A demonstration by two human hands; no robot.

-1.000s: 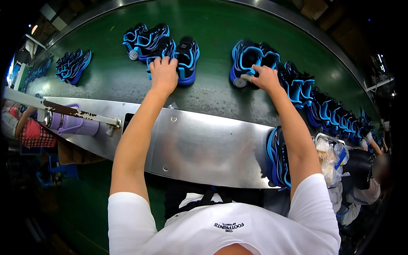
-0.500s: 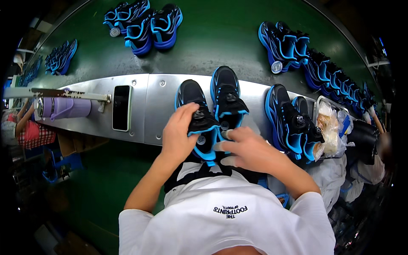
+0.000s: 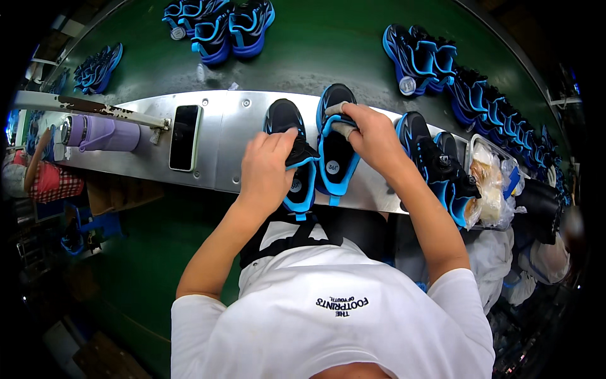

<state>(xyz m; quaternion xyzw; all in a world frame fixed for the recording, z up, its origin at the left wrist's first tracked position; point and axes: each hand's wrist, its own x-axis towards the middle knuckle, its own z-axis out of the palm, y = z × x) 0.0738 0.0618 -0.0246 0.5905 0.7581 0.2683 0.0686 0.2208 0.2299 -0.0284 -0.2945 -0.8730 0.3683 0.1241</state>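
Two black shoes with blue soles lie side by side on a metal shelf [image 3: 240, 136] in front of me, toes pointing away. My left hand [image 3: 268, 167] grips the tongue of the left shoe [image 3: 287, 123]. My right hand [image 3: 372, 136] rests on top of the right shoe [image 3: 334, 161], fingers curled into its opening; two fingertips wear pale wraps.
A phone [image 3: 185, 137] lies on the shelf to the left, next to a purple bottle [image 3: 101, 132]. Another pair of shoes [image 3: 435, 164] sits to the right, beside plastic bags [image 3: 495, 183]. Several more pairs ride the green conveyor [image 3: 315, 44] beyond.
A second ago both hands reached out to shoes on the green belt. They brought a pair back onto the metal shelf, and now each hand works on its own shoe.
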